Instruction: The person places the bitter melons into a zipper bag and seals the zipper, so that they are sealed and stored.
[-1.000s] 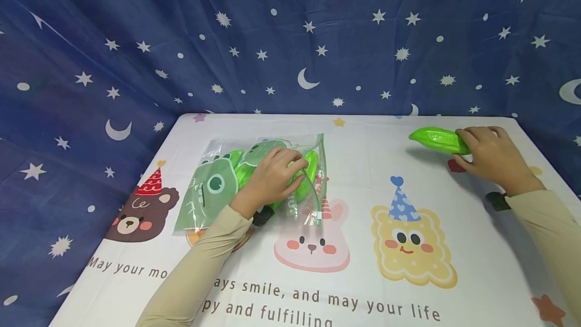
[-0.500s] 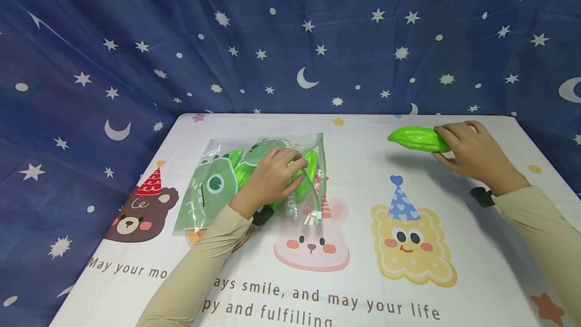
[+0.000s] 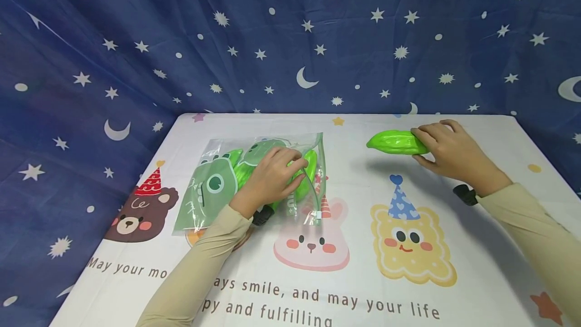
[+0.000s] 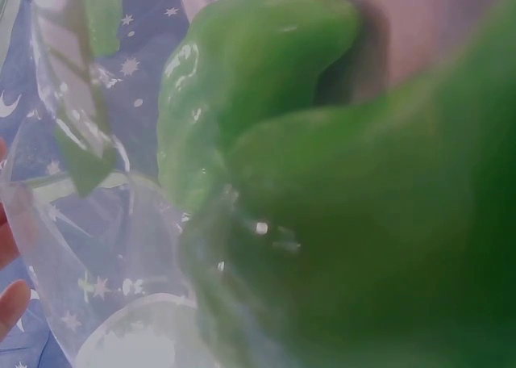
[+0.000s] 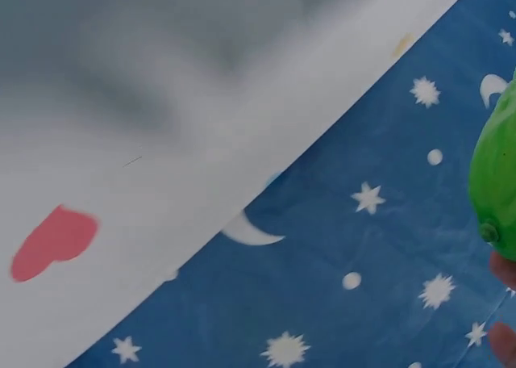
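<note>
A clear zip bag (image 3: 192,216) with green dinosaur prints lies on the left half of the table. My left hand (image 3: 271,178) pinches its mouth edge, thumb and fingers holding the rim apart. Inside are several bright green vegetables (image 3: 310,168), large and lumpy in the left wrist view, where one green piece (image 4: 250,69) curves behind another. My right hand (image 3: 451,153) grips a bright green, ridged bitter melon (image 3: 392,143) by its right end, the pointed tip facing left. It hangs above the table, casting a shadow. In the right wrist view the melon (image 5: 500,174) shows at the right edge.
The white tablecloth (image 3: 354,226) carries printed cartoon figures and lettering. A dark blue curtain (image 3: 354,39) with stars and moons rises behind the table and along its left side. A white slider (image 3: 318,214) sits on the bag's green zip strip.
My right hand has carried the bitter melon leftward across the back of the table, toward the bag. The left hand and the bag have stayed in place.
</note>
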Tool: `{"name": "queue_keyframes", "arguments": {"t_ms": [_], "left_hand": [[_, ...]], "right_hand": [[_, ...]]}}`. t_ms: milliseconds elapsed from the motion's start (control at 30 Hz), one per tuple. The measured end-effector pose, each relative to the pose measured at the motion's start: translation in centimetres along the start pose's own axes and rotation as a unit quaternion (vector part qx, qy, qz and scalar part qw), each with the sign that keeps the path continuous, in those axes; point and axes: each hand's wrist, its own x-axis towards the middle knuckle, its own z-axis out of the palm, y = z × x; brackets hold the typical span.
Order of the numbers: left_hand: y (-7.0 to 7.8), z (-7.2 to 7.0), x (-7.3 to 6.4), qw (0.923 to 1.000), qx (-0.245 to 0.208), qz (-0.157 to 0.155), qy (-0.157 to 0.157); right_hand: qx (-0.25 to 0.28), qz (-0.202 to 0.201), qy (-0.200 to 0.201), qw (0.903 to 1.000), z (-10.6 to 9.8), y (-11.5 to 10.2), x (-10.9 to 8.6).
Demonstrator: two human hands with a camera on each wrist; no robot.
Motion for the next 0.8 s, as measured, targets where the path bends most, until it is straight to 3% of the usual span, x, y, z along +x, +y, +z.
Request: {"name": "queue_keyframes", "arguments": {"t_ms": [367,800], "left_hand": [[0.0,0.1,0.0,1.0,-0.003,0.001,-0.003],[0.1,0.1,0.0,1.0,-0.003,-0.001,-0.007]], "right_hand": [[0.012,-0.028,-0.019,0.9994,0.1,-2.2,2.1],[0.026,-0.076,-0.016,0.9967,1.3,-4.6,4.1]]}}
